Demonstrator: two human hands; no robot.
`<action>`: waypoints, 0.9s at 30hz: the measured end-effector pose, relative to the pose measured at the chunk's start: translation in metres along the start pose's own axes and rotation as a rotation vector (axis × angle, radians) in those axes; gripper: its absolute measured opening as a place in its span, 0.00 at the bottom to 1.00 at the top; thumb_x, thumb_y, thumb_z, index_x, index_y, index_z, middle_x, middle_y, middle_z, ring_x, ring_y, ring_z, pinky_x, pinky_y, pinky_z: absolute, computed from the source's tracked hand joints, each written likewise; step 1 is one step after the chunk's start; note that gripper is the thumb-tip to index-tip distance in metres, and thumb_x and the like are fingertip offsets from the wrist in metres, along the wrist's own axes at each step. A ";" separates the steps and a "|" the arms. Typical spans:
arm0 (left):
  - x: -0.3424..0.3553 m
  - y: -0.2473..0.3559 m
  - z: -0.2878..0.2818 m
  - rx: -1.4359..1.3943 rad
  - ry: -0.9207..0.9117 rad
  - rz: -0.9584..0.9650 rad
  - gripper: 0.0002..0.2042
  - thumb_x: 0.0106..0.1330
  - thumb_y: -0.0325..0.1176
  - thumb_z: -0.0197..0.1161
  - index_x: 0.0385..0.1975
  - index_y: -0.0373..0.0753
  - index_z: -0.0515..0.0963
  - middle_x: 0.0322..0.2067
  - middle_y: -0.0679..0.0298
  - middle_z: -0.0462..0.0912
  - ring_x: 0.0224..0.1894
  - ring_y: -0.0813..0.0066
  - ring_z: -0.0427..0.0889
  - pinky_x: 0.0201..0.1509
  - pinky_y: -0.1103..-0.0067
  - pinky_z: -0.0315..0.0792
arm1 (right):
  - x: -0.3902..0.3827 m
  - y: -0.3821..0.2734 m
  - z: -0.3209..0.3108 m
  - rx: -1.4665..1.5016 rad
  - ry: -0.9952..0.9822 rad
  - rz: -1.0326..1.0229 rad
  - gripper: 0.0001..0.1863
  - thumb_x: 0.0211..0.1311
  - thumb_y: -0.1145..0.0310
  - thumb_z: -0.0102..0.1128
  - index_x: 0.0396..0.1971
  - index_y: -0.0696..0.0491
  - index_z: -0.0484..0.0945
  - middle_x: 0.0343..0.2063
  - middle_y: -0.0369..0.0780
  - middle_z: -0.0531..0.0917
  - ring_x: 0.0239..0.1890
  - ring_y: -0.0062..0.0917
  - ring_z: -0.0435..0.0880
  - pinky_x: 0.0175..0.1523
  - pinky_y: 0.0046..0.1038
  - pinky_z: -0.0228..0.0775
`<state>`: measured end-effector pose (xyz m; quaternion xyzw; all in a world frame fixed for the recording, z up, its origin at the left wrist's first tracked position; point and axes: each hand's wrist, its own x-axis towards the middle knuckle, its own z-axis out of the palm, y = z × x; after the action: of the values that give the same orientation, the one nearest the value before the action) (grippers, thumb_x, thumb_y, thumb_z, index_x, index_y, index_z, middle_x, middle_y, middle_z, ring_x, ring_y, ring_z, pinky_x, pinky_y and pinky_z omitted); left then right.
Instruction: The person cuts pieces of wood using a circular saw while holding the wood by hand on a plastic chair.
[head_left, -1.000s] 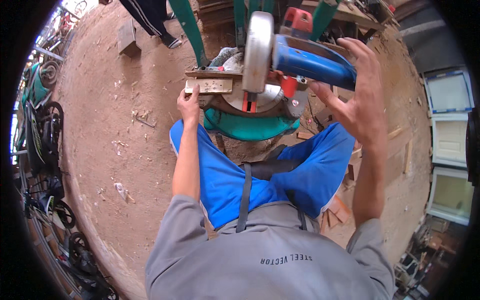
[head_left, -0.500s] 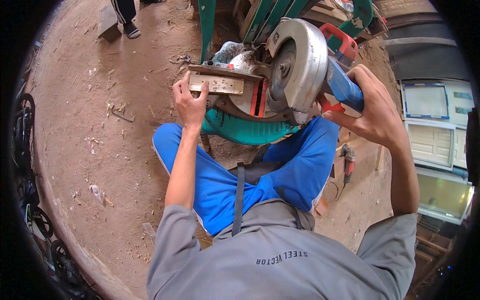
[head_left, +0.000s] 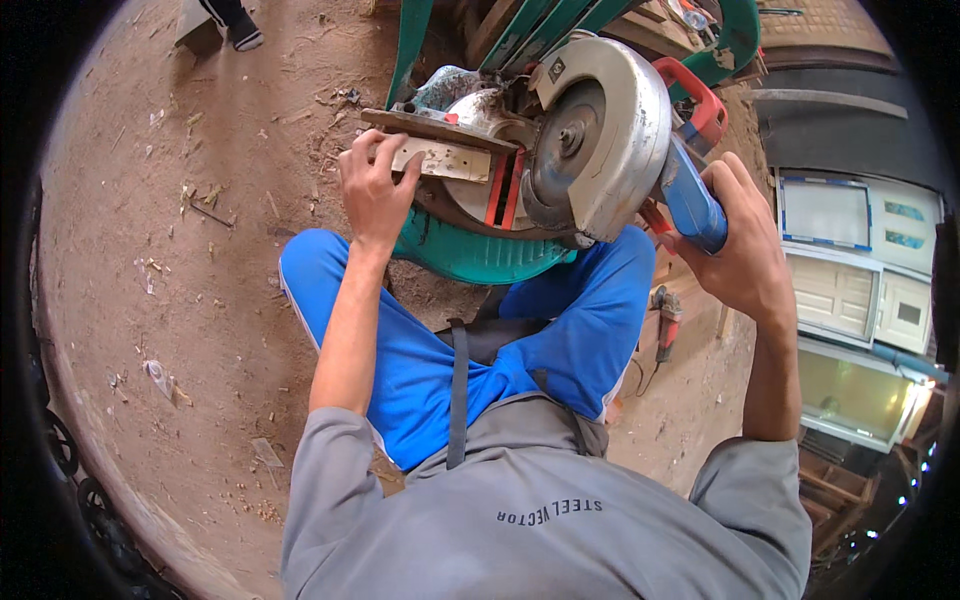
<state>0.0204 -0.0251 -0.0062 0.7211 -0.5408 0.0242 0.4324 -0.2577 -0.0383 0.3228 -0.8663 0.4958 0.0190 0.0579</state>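
Note:
My left hand (head_left: 376, 195) grips the left end of a short pale wooden block (head_left: 450, 163), with fingers over its far side and thumb on the near side. Small dark marks dot the block's top. It lies along the fence (head_left: 440, 128) of a miter saw, left of the red-edged slot (head_left: 508, 190). My right hand (head_left: 742, 245) is closed around the saw's blue handle (head_left: 692, 200), partly covering a red trigger. The saw's round blade (head_left: 568, 140), under a silver guard (head_left: 635, 130), is raised to the right of the block. The green base (head_left: 480, 250) stands before my knees.
Green metal legs (head_left: 408, 50) and wood scraps stand behind the saw. An angle grinder (head_left: 668, 325) with a cord lies on the ground by my right knee. Wood bits litter the dirt floor (head_left: 220, 320). Another person's foot (head_left: 245, 35) shows at the far left. Framed panels (head_left: 830, 290) are at right.
My left hand covers more of the block's left end. My right fingers sit closer around the handle, and the saw head appears slightly larger. The whole view has shifted a little.

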 end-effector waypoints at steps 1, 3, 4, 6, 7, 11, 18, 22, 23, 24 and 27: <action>-0.001 -0.005 0.001 -0.080 -0.039 0.050 0.22 0.56 0.44 0.81 0.50 0.48 0.86 0.52 0.62 0.80 0.51 0.57 0.78 0.56 0.64 0.75 | 0.001 0.001 0.002 0.000 -0.008 -0.005 0.21 0.47 0.76 0.76 0.39 0.58 0.73 0.39 0.48 0.76 0.44 0.51 0.78 0.47 0.44 0.71; 0.004 -0.003 -0.009 -0.123 -0.101 0.055 0.23 0.53 0.43 0.82 0.50 0.47 0.86 0.53 0.62 0.80 0.52 0.57 0.78 0.56 0.64 0.75 | 0.000 0.004 0.002 -0.011 0.022 0.018 0.21 0.45 0.82 0.72 0.39 0.58 0.72 0.39 0.48 0.75 0.43 0.52 0.78 0.46 0.44 0.71; 0.007 -0.003 -0.013 -0.162 -0.161 0.064 0.25 0.50 0.42 0.83 0.50 0.46 0.87 0.54 0.62 0.80 0.53 0.57 0.78 0.56 0.64 0.76 | 0.000 0.004 0.003 -0.014 0.018 0.021 0.21 0.45 0.82 0.72 0.39 0.58 0.72 0.39 0.48 0.75 0.43 0.52 0.78 0.46 0.44 0.71; 0.008 -0.008 -0.014 -0.159 -0.178 0.069 0.26 0.48 0.41 0.84 0.50 0.46 0.86 0.54 0.62 0.80 0.54 0.57 0.78 0.56 0.64 0.77 | -0.001 0.000 0.004 -0.004 0.037 0.025 0.21 0.44 0.84 0.70 0.38 0.58 0.72 0.38 0.49 0.75 0.42 0.53 0.78 0.45 0.44 0.71; 0.009 -0.009 -0.013 -0.157 -0.193 0.079 0.28 0.46 0.41 0.85 0.50 0.45 0.86 0.54 0.62 0.80 0.55 0.56 0.78 0.56 0.64 0.77 | -0.001 0.001 0.005 -0.003 0.032 0.024 0.21 0.44 0.84 0.70 0.38 0.58 0.72 0.38 0.49 0.75 0.42 0.53 0.78 0.45 0.44 0.71; 0.009 -0.004 -0.006 -0.180 -0.213 0.055 0.28 0.44 0.39 0.85 0.50 0.44 0.87 0.53 0.61 0.81 0.55 0.56 0.79 0.57 0.64 0.77 | -0.001 0.002 0.009 -0.016 0.051 0.011 0.21 0.44 0.83 0.72 0.37 0.59 0.71 0.36 0.48 0.72 0.38 0.51 0.75 0.43 0.43 0.69; 0.003 0.012 0.006 -0.235 -0.231 0.041 0.28 0.44 0.38 0.85 0.49 0.45 0.87 0.51 0.61 0.81 0.54 0.57 0.79 0.57 0.65 0.77 | -0.007 -0.007 0.019 -0.047 0.077 0.071 0.21 0.40 0.87 0.67 0.37 0.57 0.72 0.35 0.48 0.72 0.38 0.52 0.77 0.41 0.44 0.70; 0.001 0.011 0.009 -0.232 -0.202 0.055 0.27 0.44 0.38 0.85 0.48 0.45 0.87 0.50 0.62 0.81 0.53 0.58 0.80 0.57 0.64 0.78 | -0.016 -0.011 0.037 -0.065 0.110 0.052 0.22 0.39 0.86 0.67 0.37 0.57 0.71 0.35 0.47 0.71 0.37 0.50 0.77 0.41 0.45 0.70; 0.001 0.011 0.009 -0.234 -0.204 0.048 0.27 0.44 0.38 0.85 0.48 0.45 0.87 0.50 0.62 0.81 0.53 0.58 0.80 0.57 0.64 0.78 | -0.019 -0.013 0.043 -0.060 0.129 0.059 0.22 0.39 0.86 0.68 0.37 0.57 0.72 0.35 0.46 0.71 0.37 0.49 0.77 0.41 0.45 0.70; 0.001 0.011 0.009 -0.241 -0.200 0.055 0.27 0.44 0.38 0.85 0.48 0.45 0.87 0.50 0.62 0.81 0.53 0.58 0.80 0.57 0.64 0.78 | -0.023 -0.014 0.047 -0.055 0.147 0.066 0.22 0.39 0.85 0.69 0.37 0.56 0.72 0.35 0.46 0.70 0.37 0.49 0.77 0.41 0.45 0.70; 0.002 0.010 0.010 -0.251 -0.187 0.065 0.26 0.44 0.39 0.85 0.48 0.45 0.87 0.49 0.63 0.81 0.52 0.58 0.80 0.56 0.65 0.78 | -0.026 -0.013 0.054 -0.072 0.147 0.067 0.22 0.40 0.83 0.71 0.38 0.57 0.73 0.35 0.45 0.70 0.36 0.46 0.76 0.40 0.42 0.71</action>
<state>0.0090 -0.0335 -0.0060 0.6426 -0.6007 -0.0968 0.4657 -0.2589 -0.0029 0.2731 -0.8498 0.5264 -0.0250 -0.0105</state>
